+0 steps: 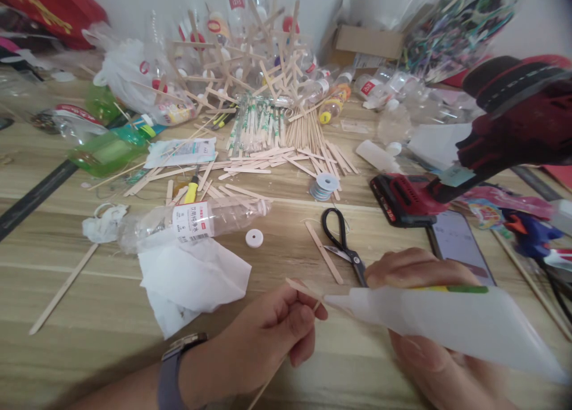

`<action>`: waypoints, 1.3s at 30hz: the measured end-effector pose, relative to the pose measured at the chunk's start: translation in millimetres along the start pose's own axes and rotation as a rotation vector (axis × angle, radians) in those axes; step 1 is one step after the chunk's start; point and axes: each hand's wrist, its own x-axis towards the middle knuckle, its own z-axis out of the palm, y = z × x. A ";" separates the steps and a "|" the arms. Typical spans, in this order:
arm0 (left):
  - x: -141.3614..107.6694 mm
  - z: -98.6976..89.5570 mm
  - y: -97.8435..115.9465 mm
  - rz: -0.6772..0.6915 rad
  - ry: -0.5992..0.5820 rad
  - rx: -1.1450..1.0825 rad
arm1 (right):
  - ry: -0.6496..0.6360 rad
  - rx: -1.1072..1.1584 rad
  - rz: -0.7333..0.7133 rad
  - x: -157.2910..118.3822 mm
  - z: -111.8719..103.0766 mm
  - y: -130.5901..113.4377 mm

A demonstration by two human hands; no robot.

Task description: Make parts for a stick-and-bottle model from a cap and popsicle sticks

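Observation:
My left hand [279, 332], with a watch on its wrist, pinches a flat wooden stick [304, 289] and a thin skewer [268, 387] that meet near the fingertips. My right hand [424, 332] is wrapped round a white glue bottle [456, 317], held on its side with the nozzle pointing left. The nozzle tip is at the crossing of the stick and skewer; whether it touches is hard to tell. Just beyond my hands, black-handled scissors [344, 243] and a loose flat stick [324, 252] lie on the table.
A plastic bottle [192, 222], white tissue [196, 282] and white cap [254, 238] lie at centre left. Wire spool [324, 185], red power drill [411, 198] and phone [462, 243] are beyond my right hand. Sticks [259, 154] and many bottles fill the back.

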 end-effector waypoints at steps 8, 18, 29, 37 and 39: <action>2.0 1.4 -0.6 -0.013 0.005 -0.013 | 0.016 0.005 0.020 -1.2 1.2 -0.6; 1.6 -0.3 -2.3 -0.033 0.002 -0.039 | 0.005 0.032 0.040 0.0 2.4 -1.6; 0.1 0.9 1.7 -0.059 -0.009 -0.028 | 0.017 0.022 0.021 0.9 1.4 -3.1; 0.3 -0.1 2.0 -0.066 -0.007 -0.040 | 0.008 0.015 0.014 2.8 2.3 -3.1; 0.6 0.0 1.2 -0.057 -0.014 -0.041 | 0.008 0.010 0.017 2.2 1.7 -3.2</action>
